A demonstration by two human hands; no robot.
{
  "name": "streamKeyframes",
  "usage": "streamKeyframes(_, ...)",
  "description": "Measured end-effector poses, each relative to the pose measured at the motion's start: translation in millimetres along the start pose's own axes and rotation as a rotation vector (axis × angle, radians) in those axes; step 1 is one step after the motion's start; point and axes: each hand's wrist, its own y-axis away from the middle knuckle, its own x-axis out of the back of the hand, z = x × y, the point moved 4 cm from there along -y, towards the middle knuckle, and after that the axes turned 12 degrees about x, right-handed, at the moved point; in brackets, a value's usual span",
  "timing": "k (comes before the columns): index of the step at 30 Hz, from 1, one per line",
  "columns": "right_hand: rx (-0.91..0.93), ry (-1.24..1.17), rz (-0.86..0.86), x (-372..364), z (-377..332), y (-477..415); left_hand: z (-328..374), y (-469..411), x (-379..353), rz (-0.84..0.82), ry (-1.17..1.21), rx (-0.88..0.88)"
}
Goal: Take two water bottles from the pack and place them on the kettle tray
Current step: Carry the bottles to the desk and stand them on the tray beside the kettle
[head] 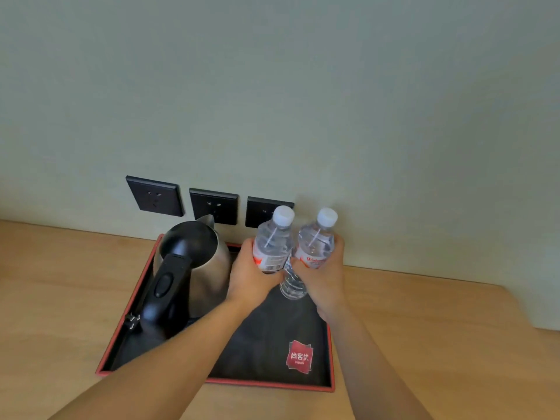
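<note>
Two clear water bottles with white caps and red-and-white labels stand upright side by side over the back right part of the tray. My left hand (248, 275) is wrapped around the left bottle (272, 241). My right hand (322, 275) grips the right bottle (316, 237). The bottles touch or nearly touch each other. The tray (272, 383) is black inside with a red rim and a red logo patch near its front right. Whether the bottle bases rest on the tray is hidden by my hands. The bottle pack is out of view.
A steel kettle (194, 262) with a black lid and handle fills the left half of the tray, close to my left hand. Three black wall sockets (213, 206) sit just behind. The tray lies on a wooden counter (424, 328) against a pale wall.
</note>
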Motion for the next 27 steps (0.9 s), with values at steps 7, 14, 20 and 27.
streamKeyframes(7,0.099,0.08,-0.078,3.3,15.7,2.6,-1.7,-7.8,-5.6,-0.057,0.002,-0.052)
streamKeyframes(14,0.162,0.121,-0.194,17.0,-28.2,6.7,45.8,20.7,19.4,-0.063,-0.041,-0.143)
streamKeyframes(20,0.333,0.308,-0.266,37.0,-92.9,-5.1,111.0,27.9,52.0,-0.123,-0.291,-0.345)
streamKeyframes(27,0.452,0.641,-0.498,21.5,-111.4,-4.4,126.7,31.0,50.0,-0.233,-0.547,-0.394)
